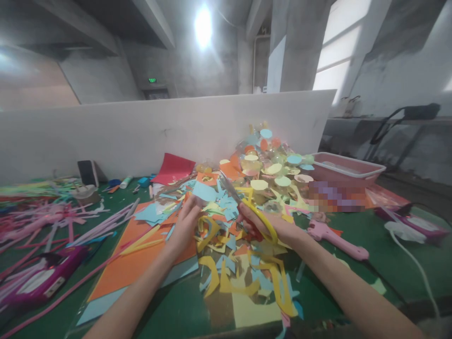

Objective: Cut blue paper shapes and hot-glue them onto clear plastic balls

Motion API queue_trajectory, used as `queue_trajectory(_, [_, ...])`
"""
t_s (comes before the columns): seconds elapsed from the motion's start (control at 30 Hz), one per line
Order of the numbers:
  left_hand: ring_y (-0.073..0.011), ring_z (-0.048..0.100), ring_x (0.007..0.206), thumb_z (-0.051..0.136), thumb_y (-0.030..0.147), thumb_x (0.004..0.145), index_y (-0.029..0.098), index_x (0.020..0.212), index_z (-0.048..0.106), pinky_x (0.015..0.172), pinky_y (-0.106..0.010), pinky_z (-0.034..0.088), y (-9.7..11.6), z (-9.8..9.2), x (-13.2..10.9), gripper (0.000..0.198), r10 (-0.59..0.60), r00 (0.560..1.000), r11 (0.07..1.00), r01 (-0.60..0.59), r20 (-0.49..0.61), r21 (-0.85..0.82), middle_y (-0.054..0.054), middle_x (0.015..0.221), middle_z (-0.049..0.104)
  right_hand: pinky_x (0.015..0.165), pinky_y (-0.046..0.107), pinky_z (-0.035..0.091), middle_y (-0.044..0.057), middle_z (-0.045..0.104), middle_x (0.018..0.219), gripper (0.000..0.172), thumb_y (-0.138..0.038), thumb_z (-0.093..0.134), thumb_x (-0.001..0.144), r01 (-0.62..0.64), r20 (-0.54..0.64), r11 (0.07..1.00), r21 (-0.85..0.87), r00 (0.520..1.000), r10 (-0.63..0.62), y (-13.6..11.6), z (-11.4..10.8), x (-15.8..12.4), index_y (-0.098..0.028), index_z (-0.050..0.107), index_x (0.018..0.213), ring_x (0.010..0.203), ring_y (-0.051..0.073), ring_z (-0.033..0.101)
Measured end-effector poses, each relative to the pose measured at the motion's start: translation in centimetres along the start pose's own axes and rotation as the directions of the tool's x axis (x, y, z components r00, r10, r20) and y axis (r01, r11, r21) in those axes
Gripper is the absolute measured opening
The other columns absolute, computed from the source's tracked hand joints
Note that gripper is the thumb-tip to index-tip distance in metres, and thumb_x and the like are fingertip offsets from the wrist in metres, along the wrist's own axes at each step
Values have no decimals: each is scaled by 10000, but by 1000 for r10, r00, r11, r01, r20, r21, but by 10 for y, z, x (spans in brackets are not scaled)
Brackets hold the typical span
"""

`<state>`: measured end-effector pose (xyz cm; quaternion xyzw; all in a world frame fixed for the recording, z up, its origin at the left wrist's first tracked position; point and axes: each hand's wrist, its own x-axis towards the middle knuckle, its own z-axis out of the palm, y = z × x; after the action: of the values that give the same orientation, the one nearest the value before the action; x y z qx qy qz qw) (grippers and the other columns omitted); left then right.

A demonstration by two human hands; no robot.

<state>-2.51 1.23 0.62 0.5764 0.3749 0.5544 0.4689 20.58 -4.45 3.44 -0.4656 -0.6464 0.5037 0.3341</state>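
My left hand pinches a piece of light blue paper above the middle of the table. In my right hand is a pair of scissors with yellow handles. Their metal blades point up and to the left, just right of the blue paper and apart from it as far as I can see. Below both hands lies a heap of yellow, blue and orange paper scraps. My fingers partly hide the scissor handles and the lower edge of the paper.
Orange sheets lie left of the scraps. A pile of clear balls and paper discs rises behind my right hand. Right of it are a pink glue gun and a pink basket. Pipe cleaners and a phone are at left.
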Motion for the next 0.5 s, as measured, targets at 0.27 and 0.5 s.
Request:
queue_trajectory(0.27, [-211, 595, 998, 638, 307, 808, 240, 1083, 656, 797, -313, 484, 6, -2, 1, 284, -57, 980, 929, 122, 191, -350, -60, 1198, 639, 555, 317, 401, -73, 305, 511, 509, -669, 265, 937, 84, 157, 991, -109, 985, -66, -1, 0, -1, -229, 462, 773, 461, 132, 322])
queue_trajectory(0.5, [-203, 610, 893, 602, 236, 811, 211, 1031, 681, 762, -330, 492, 10, -1, -1, 235, -134, 966, 867, 222, 219, -447, -75, 1080, 684, 580, 331, 395, -40, 387, 526, 491, -625, 272, 957, 149, 175, 954, -261, 979, -105, -6, -3, -3, -232, 455, 724, 480, 144, 377])
